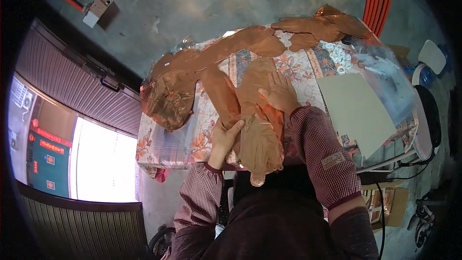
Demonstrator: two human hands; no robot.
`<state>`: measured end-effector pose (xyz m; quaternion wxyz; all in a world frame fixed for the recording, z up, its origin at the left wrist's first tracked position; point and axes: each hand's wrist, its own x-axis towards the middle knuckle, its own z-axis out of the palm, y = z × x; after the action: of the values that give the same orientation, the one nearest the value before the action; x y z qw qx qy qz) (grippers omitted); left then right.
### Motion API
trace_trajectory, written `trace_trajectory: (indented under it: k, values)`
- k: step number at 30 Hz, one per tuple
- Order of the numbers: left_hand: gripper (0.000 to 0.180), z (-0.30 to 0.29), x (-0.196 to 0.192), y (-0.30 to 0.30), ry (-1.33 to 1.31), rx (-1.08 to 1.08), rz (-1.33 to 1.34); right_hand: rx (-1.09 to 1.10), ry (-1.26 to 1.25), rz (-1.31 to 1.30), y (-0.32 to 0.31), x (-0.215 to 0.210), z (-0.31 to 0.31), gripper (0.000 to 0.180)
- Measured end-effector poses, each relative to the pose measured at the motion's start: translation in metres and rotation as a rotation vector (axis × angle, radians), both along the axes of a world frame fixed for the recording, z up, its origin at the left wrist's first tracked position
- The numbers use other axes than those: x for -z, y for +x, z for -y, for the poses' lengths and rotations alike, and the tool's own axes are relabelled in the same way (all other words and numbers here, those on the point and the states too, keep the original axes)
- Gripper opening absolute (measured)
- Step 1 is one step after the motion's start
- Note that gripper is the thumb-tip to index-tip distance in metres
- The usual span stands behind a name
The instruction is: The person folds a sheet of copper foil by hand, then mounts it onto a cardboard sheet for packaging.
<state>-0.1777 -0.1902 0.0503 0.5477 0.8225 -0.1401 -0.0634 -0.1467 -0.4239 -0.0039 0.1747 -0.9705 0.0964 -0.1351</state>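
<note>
A flat copper-coloured foil balloon [261, 137] lies in front of me, its narrow tab end hanging over the near table edge. My left hand [225, 137] pinches its left edge, thumb on top and the other fingers partly hidden underneath. My right hand [280, 94] rests flat on the upper part of the foil, fingers stretched out. Beside the right wrist the foil folds up and shows a shinier orange side. More flat copper foil balloons [240, 43] spread along the far side of the table, with a crumpled, shiny one [168, 98] at the left.
A floral tablecloth [301, 62] covers the table. On its right are a beige board [356, 108], a pile of white rings [338, 57] and clear plastic bags [387, 79]. A chair [426, 120] stands at the right edge, and an open cardboard box [392, 204] sits below.
</note>
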Motion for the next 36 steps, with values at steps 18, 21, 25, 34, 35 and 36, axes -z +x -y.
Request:
trace_trajectory:
  k: [18,21,25,34,35,36]
  values:
    - [0.055,-0.021,0.014,0.066,-0.057,-0.048,-0.118,-0.012,0.026,-0.123,0.0,-0.018,-0.005,0.076]
    - [0.059,-0.003,0.003,0.064,0.228,-0.043,0.134,-0.02,0.028,-0.117,-0.002,-0.015,-0.006,0.075]
    - [0.066,0.026,-0.003,0.05,0.484,0.046,0.55,-0.003,0.025,-0.079,-0.001,-0.009,-0.001,0.075]
    - [0.054,0.064,0.006,0.034,0.754,0.276,0.457,-0.018,-0.014,-0.005,0.003,-0.003,-0.006,0.073]
    - [0.054,0.067,0.004,0.033,0.749,0.288,0.457,-0.011,-0.067,0.005,0.002,0.003,-0.002,0.072]
    - [0.046,0.064,-0.003,0.031,0.526,0.298,0.427,-0.01,-0.065,0.002,0.001,0.003,-0.001,0.072]
